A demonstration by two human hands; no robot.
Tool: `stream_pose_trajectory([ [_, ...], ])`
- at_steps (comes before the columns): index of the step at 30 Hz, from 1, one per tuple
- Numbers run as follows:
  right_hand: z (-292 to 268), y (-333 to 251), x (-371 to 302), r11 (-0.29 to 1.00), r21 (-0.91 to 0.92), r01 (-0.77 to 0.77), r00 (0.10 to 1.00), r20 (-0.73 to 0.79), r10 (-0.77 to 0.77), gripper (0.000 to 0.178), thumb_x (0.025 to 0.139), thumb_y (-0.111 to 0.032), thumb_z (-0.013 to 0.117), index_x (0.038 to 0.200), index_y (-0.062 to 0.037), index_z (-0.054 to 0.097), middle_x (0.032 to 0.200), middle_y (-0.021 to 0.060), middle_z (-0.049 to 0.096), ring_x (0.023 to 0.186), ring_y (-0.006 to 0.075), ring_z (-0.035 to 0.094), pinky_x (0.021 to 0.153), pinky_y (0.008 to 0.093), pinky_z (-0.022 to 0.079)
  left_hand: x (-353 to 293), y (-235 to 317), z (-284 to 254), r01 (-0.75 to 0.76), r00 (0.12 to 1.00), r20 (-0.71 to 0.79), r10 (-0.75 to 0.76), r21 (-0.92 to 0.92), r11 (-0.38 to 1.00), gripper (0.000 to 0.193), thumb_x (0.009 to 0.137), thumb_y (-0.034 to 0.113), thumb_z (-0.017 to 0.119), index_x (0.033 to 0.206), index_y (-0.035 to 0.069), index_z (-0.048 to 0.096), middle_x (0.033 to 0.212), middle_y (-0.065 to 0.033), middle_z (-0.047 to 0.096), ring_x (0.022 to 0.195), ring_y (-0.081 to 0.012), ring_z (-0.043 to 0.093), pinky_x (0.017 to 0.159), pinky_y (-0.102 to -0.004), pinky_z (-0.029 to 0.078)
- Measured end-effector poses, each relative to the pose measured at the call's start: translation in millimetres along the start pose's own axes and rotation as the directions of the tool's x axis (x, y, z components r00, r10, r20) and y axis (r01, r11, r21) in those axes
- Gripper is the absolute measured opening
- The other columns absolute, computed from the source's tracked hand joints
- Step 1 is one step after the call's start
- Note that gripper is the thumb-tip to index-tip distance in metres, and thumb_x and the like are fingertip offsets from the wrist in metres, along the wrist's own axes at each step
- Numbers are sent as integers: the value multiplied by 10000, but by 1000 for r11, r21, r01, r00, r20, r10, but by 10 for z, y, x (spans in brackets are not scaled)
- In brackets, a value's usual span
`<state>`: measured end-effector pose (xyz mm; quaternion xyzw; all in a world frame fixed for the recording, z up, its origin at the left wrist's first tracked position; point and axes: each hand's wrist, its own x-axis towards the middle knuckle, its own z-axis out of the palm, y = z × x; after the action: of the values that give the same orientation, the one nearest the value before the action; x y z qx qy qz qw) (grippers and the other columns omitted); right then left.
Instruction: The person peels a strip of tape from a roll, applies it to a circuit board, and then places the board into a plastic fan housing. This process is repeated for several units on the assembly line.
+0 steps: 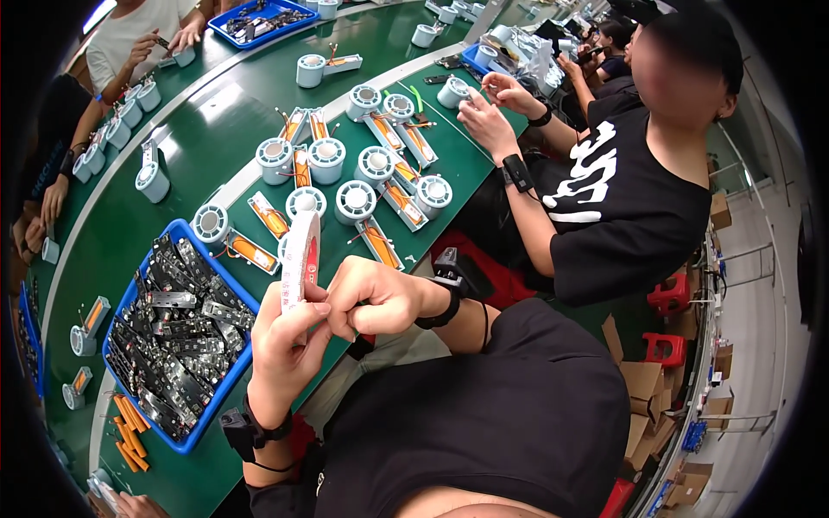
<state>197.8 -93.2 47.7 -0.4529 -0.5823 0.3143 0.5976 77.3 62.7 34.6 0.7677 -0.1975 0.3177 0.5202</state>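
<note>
In front of me my left hand [287, 347] is closed round a narrow white roll of tape [298, 259], held on edge with faint red print on its side. My right hand [371, 298] is curled, its thumb and fingertips pinched right beside my left thumb. Whatever lies between those fingertips is too small to make out. Behind the roll stand several light blue round fan-like units [355, 201], each joined to an open case with an orange battery [377, 243] and thin wires.
Left of my hands a blue tray [244, 361] holds a heap of dark circuit boards [177, 332]. Loose orange batteries [129, 432] lie beside it on the green table [207, 483]. A co-worker [639, 164] sits close on my right, handling another unit; other people work across the table.
</note>
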Motion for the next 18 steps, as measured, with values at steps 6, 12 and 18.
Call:
stream_pose_trajectory([
  [6,-38,9,95,998,43,-37,997,65,34,147,675,-8,474,644,-13,618,582,96,604,495,260,561,485,355,418,43,-5,-21,33,999,-4,-33,21,999,504,727,-112,779,1143,100,589,1061,-150,636,818,-267,637,643,-337,510],
  [12,-59,57,66,1000,2,-8,995,96,8,152,657,-5,468,642,-21,618,581,91,604,505,263,568,490,357,421,-29,4,-63,28,999,-32,-26,56,998,492,734,-87,785,1156,96,611,1069,-151,627,835,-285,631,668,-359,514],
  [18,14,152,23,996,81,24,1000,0,-24,169,651,-2,451,666,7,619,557,87,560,478,210,523,483,329,397,-71,-4,-37,71,997,-19,-71,11,997,475,752,-48,797,1169,101,624,1057,-148,621,856,-302,636,700,-363,523],
])
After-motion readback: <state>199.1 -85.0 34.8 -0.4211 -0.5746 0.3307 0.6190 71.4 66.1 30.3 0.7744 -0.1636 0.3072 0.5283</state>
